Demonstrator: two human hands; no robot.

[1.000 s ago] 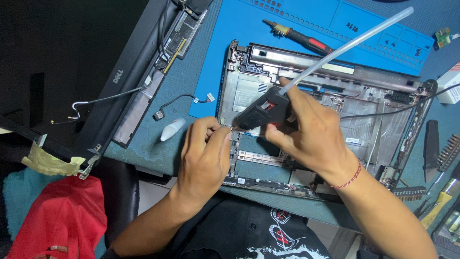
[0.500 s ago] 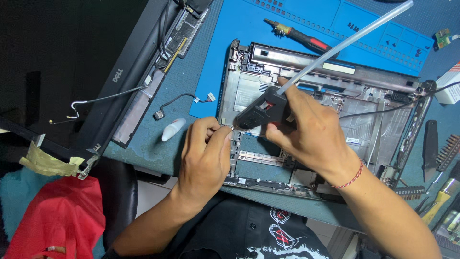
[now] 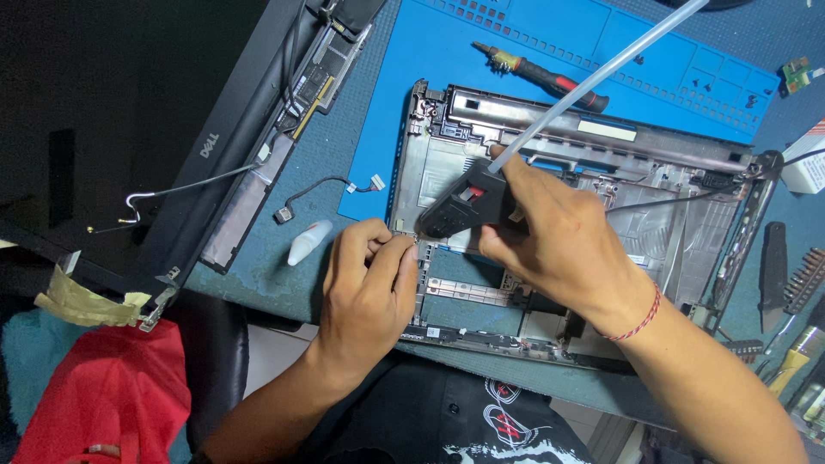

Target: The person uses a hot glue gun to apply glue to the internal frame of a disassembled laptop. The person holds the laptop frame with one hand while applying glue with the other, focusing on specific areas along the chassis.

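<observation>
A grey laptop bottom case point(image 3: 653, 185) lies open on a blue work mat point(image 3: 481, 60). My right hand point(image 3: 567, 249) grips a black glue gun point(image 3: 460, 206) with a long clear glue stick point(image 3: 601, 77) slanting up to the right. Its nozzle points at the case's left edge. My left hand point(image 3: 369, 292) pinches a small part against that left edge, right beside the nozzle.
A detached laptop screen lid point(image 3: 249, 129) with loose cables lies at the left. A small white bottle point(image 3: 308, 243) rests near it. A red-handled screwdriver point(image 3: 541, 77) lies on the mat. Tools and bits point(image 3: 803, 283) sit at the right edge. Red cloth point(image 3: 103, 395) is at lower left.
</observation>
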